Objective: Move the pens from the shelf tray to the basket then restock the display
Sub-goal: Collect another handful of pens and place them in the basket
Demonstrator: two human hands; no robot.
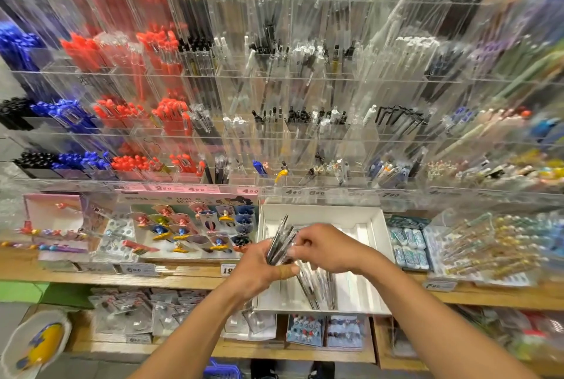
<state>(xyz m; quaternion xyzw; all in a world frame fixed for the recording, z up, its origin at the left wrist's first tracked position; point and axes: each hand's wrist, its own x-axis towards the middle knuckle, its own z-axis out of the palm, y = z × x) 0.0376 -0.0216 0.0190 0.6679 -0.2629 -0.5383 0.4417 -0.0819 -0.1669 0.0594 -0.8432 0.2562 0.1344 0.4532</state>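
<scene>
Two bare hands meet over a white shelf tray [377, 244] on a wooden shelf [189, 279] in a stationery shop. The left hand [259, 268] grips a bundle of pens [279, 244], fingers curled round their lower ends so the pens fan upward and slightly left above its knuckles; a tan band wraps the thumb [287, 270]. The right hand [323, 249] sits just beside the bundle on its right, fingertips curled against the pens, pinching them near the middle. Below both hands, more clear pens [317, 287] lie loose in the tray, running toward its near edge. A blue basket [221, 371] shows partly at the bottom of the view, between the forearms and well below the tray. Behind the hands rises a clear acrylic display [274, 73] with rows of compartments holding blue, red, black and clear pens, much of it blurred. Left of the tray stands a card of small figurine clips [195, 226].
</scene>
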